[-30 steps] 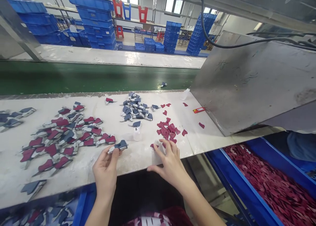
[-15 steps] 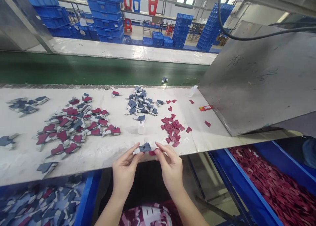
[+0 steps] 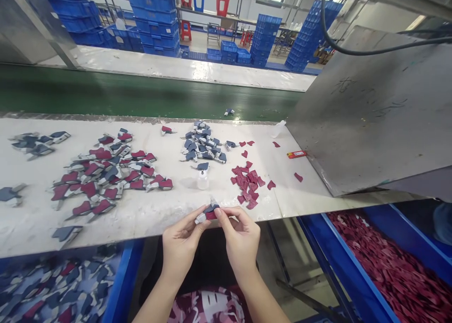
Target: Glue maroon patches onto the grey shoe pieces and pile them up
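Note:
Close to the table's front edge, my left hand [image 3: 181, 236] pinches the pale end of a small dark blue and white plastic part [image 3: 201, 217]. My right hand [image 3: 242, 233] presses a thin maroon piece [image 3: 211, 214] against its side with thumb and fingers. Just beyond the hands stands a small clear bottle [image 3: 202, 181], a blue-topped part right behind it. Loose maroon pieces [image 3: 249, 184] lie in a heap to the right. A pile of blue and white parts [image 3: 201, 144] lies farther back; a larger pile with maroon faces [image 3: 102, 174] spreads to the left.
Behind the white table runs a green conveyor belt [image 3: 141, 99] carrying one small part [image 3: 229, 111]. A metal panel [image 3: 374, 111] slants at the right. Blue bins of maroon pieces [image 3: 391, 262] and of mixed parts [image 3: 60, 290] stand below the table edge. A red packet [image 3: 296, 154] lies near the panel.
The maroon piece, earlier apart in my right fingers, is now against the blue and white part, which has been turned. The part on the belt has shifted left.

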Demonstrator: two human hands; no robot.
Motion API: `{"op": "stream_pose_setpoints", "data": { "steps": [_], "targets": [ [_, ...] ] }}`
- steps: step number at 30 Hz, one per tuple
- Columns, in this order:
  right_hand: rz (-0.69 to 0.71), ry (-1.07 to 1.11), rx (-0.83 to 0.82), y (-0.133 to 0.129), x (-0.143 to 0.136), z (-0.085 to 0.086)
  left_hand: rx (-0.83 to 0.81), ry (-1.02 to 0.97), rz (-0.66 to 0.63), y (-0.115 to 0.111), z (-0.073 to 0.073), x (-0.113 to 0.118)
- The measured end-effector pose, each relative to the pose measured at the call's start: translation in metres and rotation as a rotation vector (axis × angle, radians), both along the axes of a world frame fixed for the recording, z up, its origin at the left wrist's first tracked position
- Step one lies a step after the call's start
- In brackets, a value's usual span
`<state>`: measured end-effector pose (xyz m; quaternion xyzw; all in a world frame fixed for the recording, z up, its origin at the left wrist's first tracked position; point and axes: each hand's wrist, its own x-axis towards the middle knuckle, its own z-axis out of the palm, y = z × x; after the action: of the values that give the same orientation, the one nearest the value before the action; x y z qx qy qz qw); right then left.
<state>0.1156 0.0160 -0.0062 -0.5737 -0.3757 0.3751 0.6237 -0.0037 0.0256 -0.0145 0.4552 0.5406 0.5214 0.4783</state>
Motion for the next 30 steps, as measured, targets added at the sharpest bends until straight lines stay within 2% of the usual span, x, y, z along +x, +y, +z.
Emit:
{"op": "stream_pose_setpoints", "data": {
  "steps": [9, 17, 21, 24, 27, 30],
  "targets": [
    [-0.004, -0.002, 0.0, 0.0, -0.003, -0.002, -0.004, -0.006, -0.014, -0.001, 0.001, 0.0],
    [-0.158, -0.496, 0.314, -0.004, -0.01, -0.006, -0.07, -0.142, 0.0, -0.001, 0.004, 0.003],
    [-0.181, -0.506, 0.315, -0.005, -0.011, -0.004, -0.102, -0.191, -0.012, -0.003, 0.008, 0.005],
    [-0.11, -0.336, 0.197, -0.006, -0.001, -0.001, -0.094, -0.197, -0.037, -0.005, 0.014, 0.007],
    [0.116, -0.17, 0.082, -0.004, 0.012, 0.006, -0.069, -0.169, -0.046, -0.006, 0.021, 0.008],
    [0.32, -0.084, 0.076, -0.001, 0.02, 0.015, -0.047, -0.15, -0.044, -0.006, 0.026, 0.008]
  ]
}}
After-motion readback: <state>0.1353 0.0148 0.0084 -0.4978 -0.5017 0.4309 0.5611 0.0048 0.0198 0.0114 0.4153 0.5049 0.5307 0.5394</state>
